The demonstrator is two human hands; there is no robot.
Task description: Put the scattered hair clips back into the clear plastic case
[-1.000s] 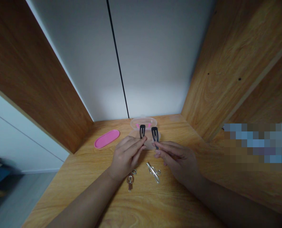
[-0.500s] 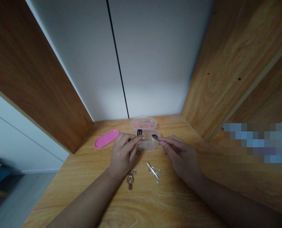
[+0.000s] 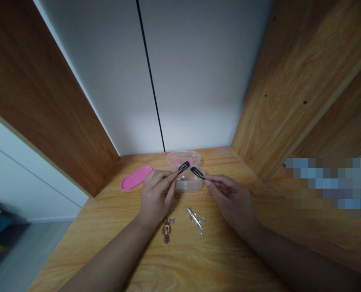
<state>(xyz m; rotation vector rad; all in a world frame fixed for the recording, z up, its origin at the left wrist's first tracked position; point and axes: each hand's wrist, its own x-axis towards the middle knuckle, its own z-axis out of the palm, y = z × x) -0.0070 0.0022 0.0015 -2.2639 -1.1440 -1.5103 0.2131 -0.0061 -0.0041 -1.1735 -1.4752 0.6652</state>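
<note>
My left hand [image 3: 158,192] pinches a black snap hair clip [image 3: 184,166] by its end, its tip pointing up and right. Opposite it, my right hand [image 3: 230,198] is closed on a second black hair clip [image 3: 197,172], which tilts up to the left. The two clips are near each other but apart, above a clear plastic box [image 3: 190,187]. A small shiny piece [image 3: 180,178] shows in the box beside my left fingers. The box's lid [image 3: 183,156], with a pink part on it, stands open behind.
A pink oval tray [image 3: 136,178] lies left of the box. On the wooden table [image 3: 180,267] in front are silver hair clips [image 3: 196,221], small rings [image 3: 171,220] and another metal clip [image 3: 166,233]. Wooden panels and a white wall enclose the table's back.
The left clip has tilted from upright to slanting right, and the right clip now shows its flat face more fully. Both hands have barely shifted.
</note>
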